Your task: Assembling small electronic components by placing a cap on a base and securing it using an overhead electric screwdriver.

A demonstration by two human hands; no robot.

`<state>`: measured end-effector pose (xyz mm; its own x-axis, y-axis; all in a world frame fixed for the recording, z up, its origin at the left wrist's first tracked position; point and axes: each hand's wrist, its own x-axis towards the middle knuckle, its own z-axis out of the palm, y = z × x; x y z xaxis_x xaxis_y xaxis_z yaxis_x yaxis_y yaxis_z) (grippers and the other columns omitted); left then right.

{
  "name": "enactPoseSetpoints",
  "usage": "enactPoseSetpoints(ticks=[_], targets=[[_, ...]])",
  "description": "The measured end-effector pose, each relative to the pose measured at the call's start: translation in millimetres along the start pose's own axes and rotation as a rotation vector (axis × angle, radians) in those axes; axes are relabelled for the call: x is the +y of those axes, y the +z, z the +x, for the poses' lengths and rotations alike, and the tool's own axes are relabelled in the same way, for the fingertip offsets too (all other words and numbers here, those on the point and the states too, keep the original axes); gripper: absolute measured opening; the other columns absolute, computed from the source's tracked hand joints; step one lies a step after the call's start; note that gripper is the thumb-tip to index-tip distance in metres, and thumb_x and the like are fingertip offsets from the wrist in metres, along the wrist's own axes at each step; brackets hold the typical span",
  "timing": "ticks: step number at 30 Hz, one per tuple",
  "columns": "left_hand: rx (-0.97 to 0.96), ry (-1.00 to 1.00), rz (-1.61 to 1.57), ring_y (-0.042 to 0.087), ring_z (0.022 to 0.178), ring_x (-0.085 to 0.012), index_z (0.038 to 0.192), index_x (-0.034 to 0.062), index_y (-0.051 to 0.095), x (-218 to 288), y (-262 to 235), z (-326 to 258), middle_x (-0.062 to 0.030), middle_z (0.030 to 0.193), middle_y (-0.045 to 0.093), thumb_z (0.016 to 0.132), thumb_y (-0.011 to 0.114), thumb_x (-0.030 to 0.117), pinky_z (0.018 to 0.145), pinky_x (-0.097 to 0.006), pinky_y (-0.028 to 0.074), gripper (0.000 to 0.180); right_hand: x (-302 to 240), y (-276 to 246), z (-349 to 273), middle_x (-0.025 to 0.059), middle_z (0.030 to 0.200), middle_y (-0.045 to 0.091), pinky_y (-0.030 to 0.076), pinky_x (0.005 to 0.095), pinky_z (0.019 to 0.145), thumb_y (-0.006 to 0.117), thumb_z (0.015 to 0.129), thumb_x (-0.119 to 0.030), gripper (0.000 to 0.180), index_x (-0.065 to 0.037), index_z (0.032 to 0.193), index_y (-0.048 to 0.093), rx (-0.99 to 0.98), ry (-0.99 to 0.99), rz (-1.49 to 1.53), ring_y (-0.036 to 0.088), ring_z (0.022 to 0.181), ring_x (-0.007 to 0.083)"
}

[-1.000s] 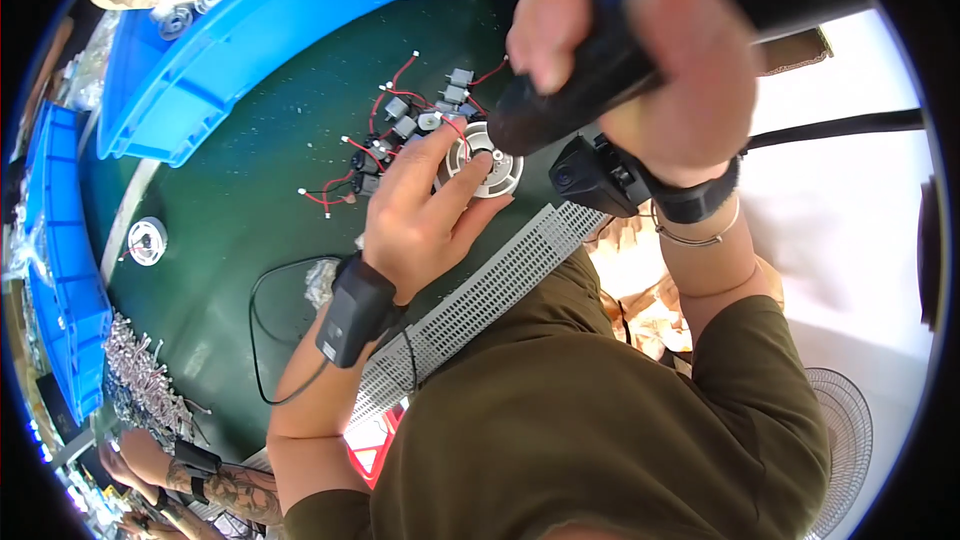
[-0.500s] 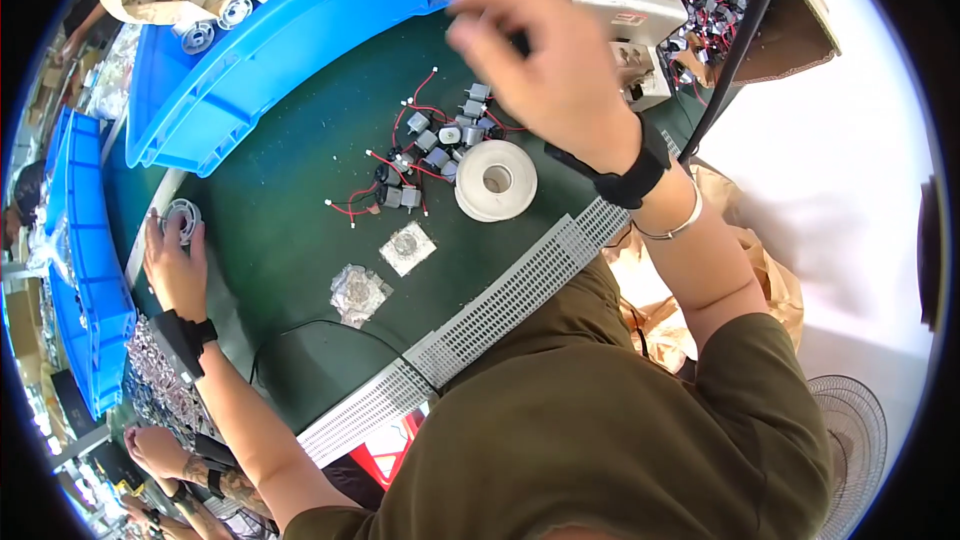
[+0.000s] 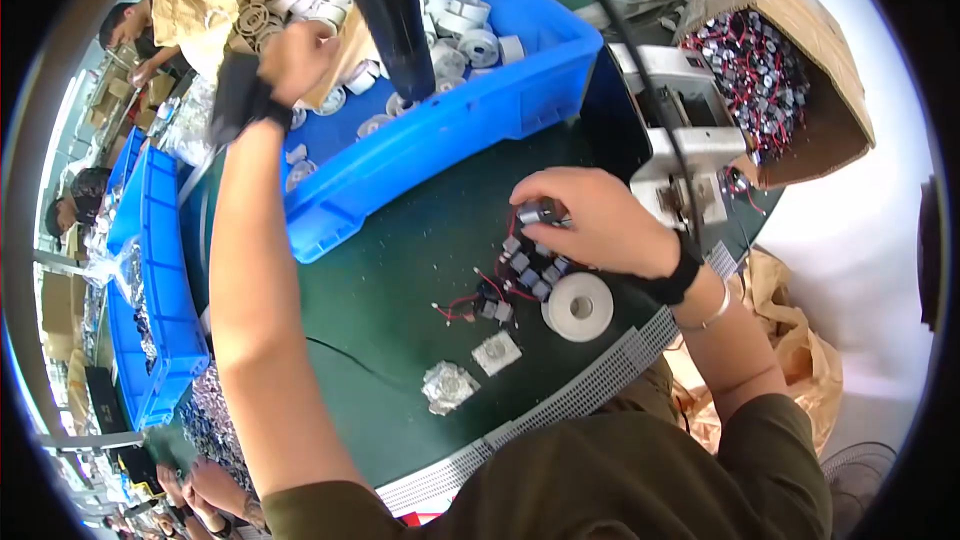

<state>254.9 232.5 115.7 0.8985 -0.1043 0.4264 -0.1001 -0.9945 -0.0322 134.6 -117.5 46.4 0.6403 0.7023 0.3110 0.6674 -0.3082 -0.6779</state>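
My right hand [image 3: 605, 220] is closed, pinching a small silver motor [image 3: 538, 210] between thumb and fingers. Just below it lies a pile of small motors [image 3: 530, 265] with red wires, beside a white spool-like ring [image 3: 581, 307]. At the upper left, my left hand [image 3: 298, 62] reaches over the blue bin [image 3: 460, 115], among round white plastic housings [image 3: 478, 47] and brown paper. Its fingers are curled; whatever they hold, if anything, is hidden.
A dark cylindrical tool [image 3: 385, 15] hangs over the bin. Right of it stand a grey machine [image 3: 680, 140] and a cardboard box [image 3: 830, 70] of motors. Two crumpled foil pieces [image 3: 449, 387] lie on the green table [image 3: 370, 315]. People work at the far left.
My left hand has gone from the table's left side, where it held a white ring-shaped housing, up to the bin. My right hand has come down and now holds a motor. The view has shifted.
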Motion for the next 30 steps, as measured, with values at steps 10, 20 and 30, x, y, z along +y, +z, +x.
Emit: enactPoseSetpoints(ticks=[10, 20, 30], targets=[[0.075, 0.181, 0.381, 0.065, 0.083, -0.0337, 0.094, 0.0047, 0.068, -48, 49, 69, -0.0186, 0.093, 0.067, 0.079, 0.056, 0.014, 0.072, -0.041, 0.051, 0.022, -22, -10, -13, 0.0117, 0.101, 0.054, 0.049, 0.0339, 0.072, 0.064, 0.068, 0.004, 0.027, -0.005, 0.094, 0.063, 0.119, -0.188, -0.171, 0.057, 0.084, 0.0289], [-0.233, -0.016, 0.461, 0.064, 0.086, -0.0358, 0.096, 0.0008, 0.064, -73, 51, 57, -0.0233, 0.097, 0.064, 0.078, 0.055, 0.011, 0.075, -0.042, 0.051, 0.023, -22, -6, -20, 0.0135, 0.105, 0.054, 0.050, 0.0360, 0.078, 0.058, 0.073, -0.002, 0.024, -0.003, 0.097, 0.059, -0.020, -0.277, -0.287, 0.056, 0.095, 0.0316], [0.228, -0.106, -0.812, 0.063, 0.091, -0.0318, 0.114, -0.0013, 0.058, 107, -61, -127, -0.0216, 0.106, 0.061, 0.072, 0.074, 0.010, 0.077, -0.034, 0.051, 0.046, -7, -22, -30, 0.0140, 0.097, 0.055, 0.047, 0.0362, 0.077, 0.059, 0.073, 0.004, 0.017, -0.004, 0.089, 0.060, 0.167, -0.247, -0.235, 0.057, 0.091, 0.0316]])
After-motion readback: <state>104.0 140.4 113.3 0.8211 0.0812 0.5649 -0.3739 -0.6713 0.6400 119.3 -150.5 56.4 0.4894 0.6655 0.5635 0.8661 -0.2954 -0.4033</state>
